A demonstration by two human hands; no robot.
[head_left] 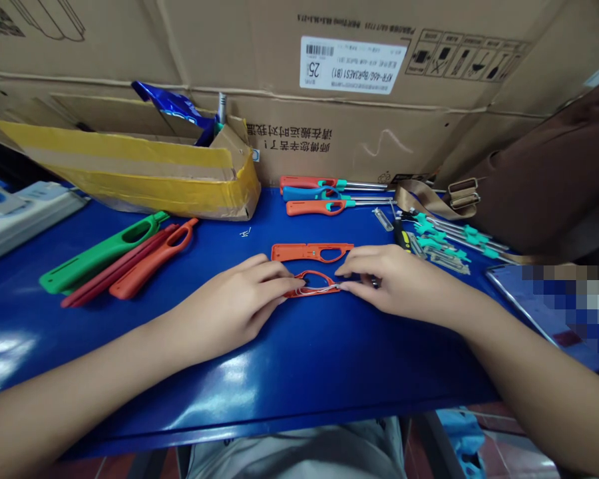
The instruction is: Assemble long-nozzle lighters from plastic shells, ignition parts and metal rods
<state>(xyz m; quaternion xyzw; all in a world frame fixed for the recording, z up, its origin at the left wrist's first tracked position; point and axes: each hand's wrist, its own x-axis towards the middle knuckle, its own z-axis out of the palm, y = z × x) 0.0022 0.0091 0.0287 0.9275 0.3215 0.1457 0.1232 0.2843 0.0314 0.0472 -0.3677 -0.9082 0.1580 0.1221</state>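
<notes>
My left hand (252, 289) is closed on one end of an orange half-shell of a lighter handle (317, 293), which lies on the blue table. A thin white wire (312, 290) runs along the shell's finger loop. At the shell's narrow right end, the thumb and forefinger of my right hand (387, 276) are bent in a pinch. Something small and dark shows under that palm, too hidden to name. Just behind lies a second orange half-shell (292, 252), its hollow side up and apart from both hands.
Assembled lighters (312, 207) lie behind. Green, red and orange handle shells (150, 259) rest left. At right are metal tubes with teal parts (444, 236), clear small parts and a black-yellow screwdriver (400, 234). A taped carton (180, 189) and power strip (27, 213) stand left.
</notes>
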